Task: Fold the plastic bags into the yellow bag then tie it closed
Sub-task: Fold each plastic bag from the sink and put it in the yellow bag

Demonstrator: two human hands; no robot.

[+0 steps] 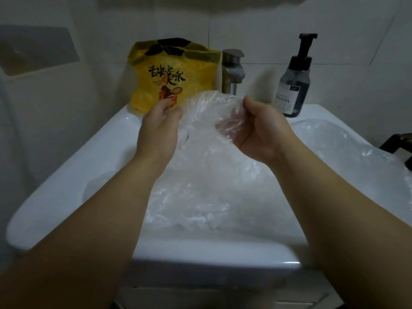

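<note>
Head view, looking down over a white sink (66,175). Clock positions use the basin as the dial, with 12 at the back wall.

- Left hand (159,128): raised over the basin toward 11 o'clock, back of the hand to the camera. Fingers and thumb are closed together, pinching the left edge of a clear plastic bag (207,108).
- Right hand (260,130): raised toward 1 o'clock, palm turned inward. Its fingers curl under the same bag and show through the film, with the thumb on top. It is clamped on the bag.
- The clear plastic bag is bunched and crinkled, stretched between the two hands above the basin. Its lower part trails down toward the basin.
- Yellow bag (169,74): stands upright on the back rim at about 11 o'clock, just left of the faucet (233,70). Its mouth is open at the top, with black lettering and a printed figure on the front. It sits behind the left hand; I cannot tell if the fingertips touch it.
- Loose clear plastic (200,197): lies heaped in the basin from centre to 6 o'clock, under the forearms. A second clear heap (334,139) lies on the rim at 2–3 o'clock.
- Pump bottle (294,85): dark, with a black pump head, upright on the back rim at 1–2 o'clock, right of the faucet.
- Lighting is dim and the film edges are blurred.
</note>
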